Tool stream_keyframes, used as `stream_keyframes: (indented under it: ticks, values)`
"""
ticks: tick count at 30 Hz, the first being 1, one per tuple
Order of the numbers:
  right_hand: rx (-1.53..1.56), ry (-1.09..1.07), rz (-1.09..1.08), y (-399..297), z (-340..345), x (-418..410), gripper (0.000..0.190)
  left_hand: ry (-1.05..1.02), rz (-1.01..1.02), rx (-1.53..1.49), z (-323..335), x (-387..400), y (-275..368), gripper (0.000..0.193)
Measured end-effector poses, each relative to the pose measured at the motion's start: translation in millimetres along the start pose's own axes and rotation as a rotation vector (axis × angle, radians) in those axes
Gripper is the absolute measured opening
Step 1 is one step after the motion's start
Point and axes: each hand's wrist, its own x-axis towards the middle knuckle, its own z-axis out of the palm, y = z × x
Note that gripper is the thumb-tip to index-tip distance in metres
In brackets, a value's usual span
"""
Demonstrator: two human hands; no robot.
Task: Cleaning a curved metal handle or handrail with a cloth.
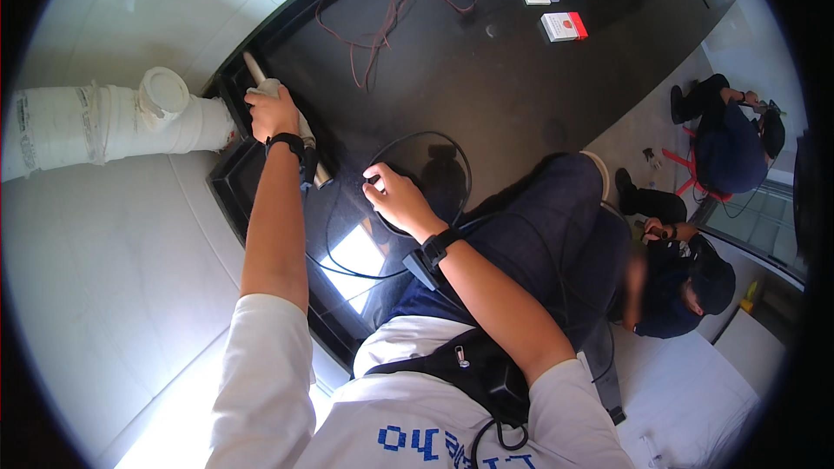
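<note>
My left hand (270, 112) grips a pale cloth (268, 86) around a light-coloured rod or tube (254, 68) at the counter's corner, beside the wrapped pipe. Just below that hand lies a cylindrical thing with a metallic end (322, 177), partly hidden by my wrist. My right hand (393, 197) is over the glossy black countertop (515, 98), its thumb and fingers closed on a small whitish object (378, 185) that I cannot identify. A loop of black cable (464, 166) runs behind this hand. Both wrists wear black straps.
A white wrapped pipe (117, 124) meets the counter's corner at left. Dark red wires (391, 19) and cigarette packs (563, 27) lie farther along the counter. Two people in dark clothes are at the right, one near a red stool (681, 163). My bent leg rests on the counter.
</note>
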Motion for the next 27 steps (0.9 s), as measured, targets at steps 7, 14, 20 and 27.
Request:
stream_keyframes:
  ticks: [7, 14, 20, 27]
  values:
    - [-0.099, 0.032, -0.014, -5.6, -2.1, -2.4, 0.029, 0.013, -0.003, -0.007, 2.8, 3.7, -1.7, 0.068]
    - [-0.200, 0.109, -0.021, -12.6, -7.5, -6.1, 0.024, -0.044, -0.043, -0.021, 0.8, 3.6, 0.9, 0.075]
    - [-0.198, 0.210, -0.011, -14.3, -10.1, -2.3, 0.030, -0.037, -0.041, -0.013, 1.5, 4.7, -0.8, 0.075]
    - [-0.265, 0.173, -0.027, -19.0, -10.9, -6.5, 0.036, -0.018, -0.021, 0.000, 1.5, 3.8, -0.4, 0.070]
